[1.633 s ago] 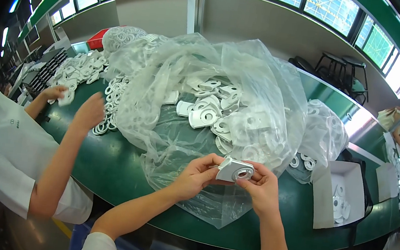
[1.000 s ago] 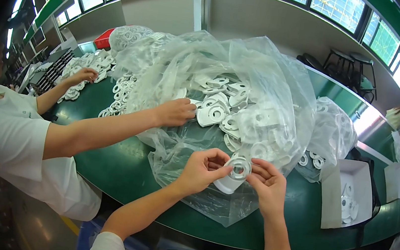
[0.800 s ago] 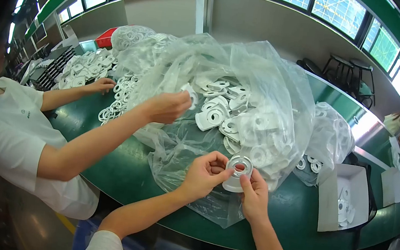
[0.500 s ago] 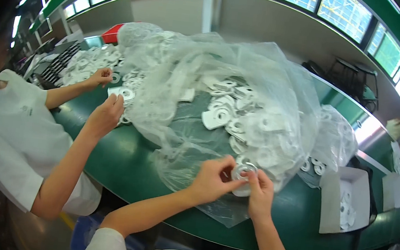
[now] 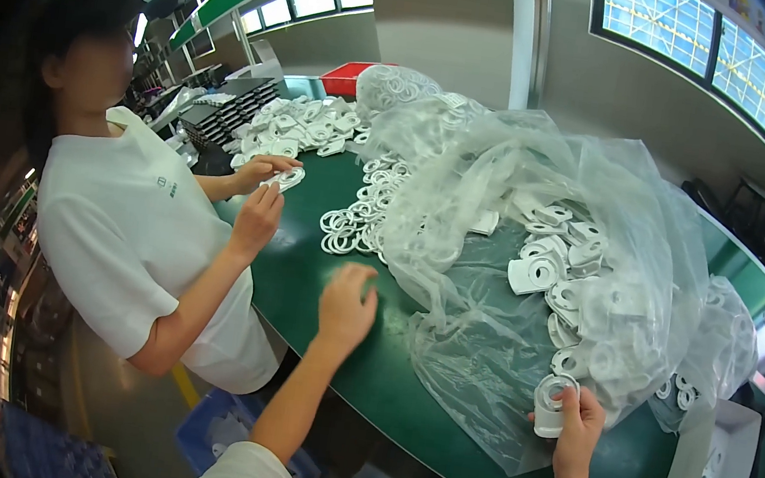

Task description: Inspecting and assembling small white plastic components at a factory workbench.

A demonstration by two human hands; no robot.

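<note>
My right hand (image 5: 581,426) grips a white plastic piece (image 5: 548,422) with a rounded end and a ring-shaped opening, at the front edge of a clear plastic bag (image 5: 479,385). Inside and beneath that bag lies a heap of similar white pieces (image 5: 539,270). Over the green table, my left hand (image 5: 347,313) is apart from the right, slightly blurred, its thumb away from the fingers and nothing visible in it. Just beyond its fingertips is a pile of white rings (image 5: 352,231).
To the left, a co-worker (image 5: 124,245) in a white shirt handles a white piece (image 5: 285,178). Behind are more white pieces (image 5: 301,124) and a red bin (image 5: 345,77). A white box (image 5: 679,467) stands at right; a blue bin (image 5: 211,428) sits below the table edge.
My left hand has let go of the white piece and moved left toward the rings. My right hand keeps hold of the piece. The view has turned left.
</note>
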